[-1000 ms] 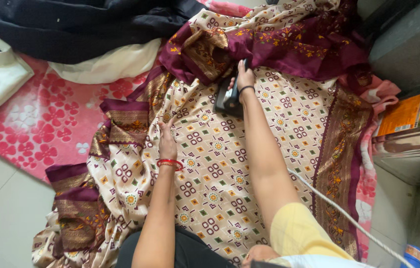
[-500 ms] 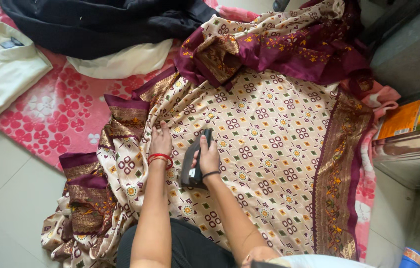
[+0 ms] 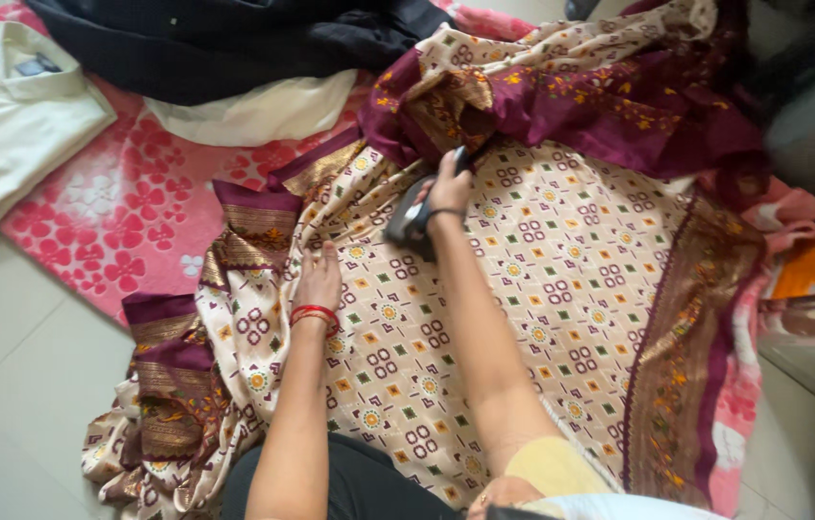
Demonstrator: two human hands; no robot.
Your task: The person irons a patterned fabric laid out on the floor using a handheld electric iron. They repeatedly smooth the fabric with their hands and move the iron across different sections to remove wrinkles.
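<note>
Two hands are at work on the patterned cream cloth [image 3: 484, 318] spread over the floor, and we see the right hand [image 3: 448, 195] now far out, just left of the frame's centre near the top, its fingers wrapped tight around the handle of a dark iron [image 3: 409, 218]. Half a second ago that iron sat much nearer our body, beside the left wrist; it has since slid up the cloth to the edge of the bunched maroon border [image 3: 561, 96]. We judge that this pass over the cream panel has reached its far end, so the strip under the arm has been pressed.

Our left hand [image 3: 319, 279] lies flat with fingers spread and holding nothing, pinning the cloth just beside the gold-banded fold [image 3: 245, 241], much where it was before. A red bangle [image 3: 315, 314] circles that wrist. The view itself has shifted a little, so the white shirt [image 3: 12, 135] at upper left shows more fully.
</note>
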